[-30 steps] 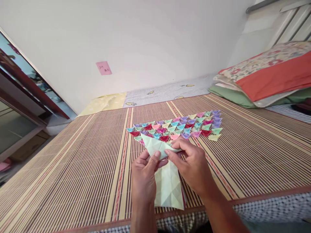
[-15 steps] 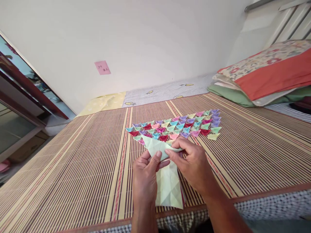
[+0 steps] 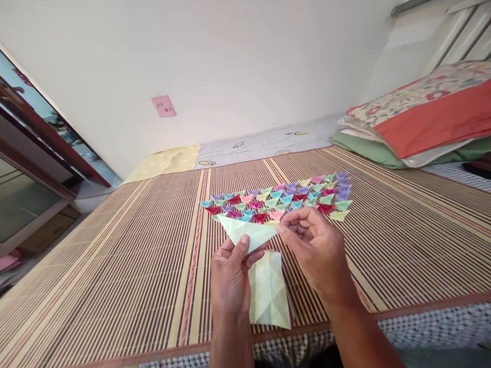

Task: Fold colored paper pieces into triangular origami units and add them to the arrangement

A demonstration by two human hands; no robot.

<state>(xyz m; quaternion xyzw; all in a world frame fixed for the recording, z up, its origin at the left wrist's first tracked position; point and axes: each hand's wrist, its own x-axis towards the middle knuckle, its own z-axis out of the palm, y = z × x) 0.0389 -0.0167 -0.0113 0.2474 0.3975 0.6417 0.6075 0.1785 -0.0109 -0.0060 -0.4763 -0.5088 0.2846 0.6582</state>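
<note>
A pale green paper (image 3: 251, 234), folded into a wide triangle, is held up over the striped mat. My left hand (image 3: 233, 271) grips its lower middle, thumb in front and fingers behind. At the paper's right corner, the thumb and forefinger of my right hand (image 3: 316, 248) are pinched together on the tip. Under and behind my hands lies a stack of creased pale green paper (image 3: 270, 294). Several rows of small folded paper pieces (image 3: 272, 202) in many colours stand beyond the triangle, which overlaps the nearest row in view.
The striped bamboo mat (image 3: 126, 266) spreads over the bed. Folded bedding (image 3: 425, 120) with a red and floral cover is piled at the back right. A pink note (image 3: 163, 106) hangs on the white wall. A doorway opens at the far left.
My right hand has moved right and out to the triangle's corner, its fingers no longer on the paper's middle. The right edge of the paper now lies flatter and more spread out.
</note>
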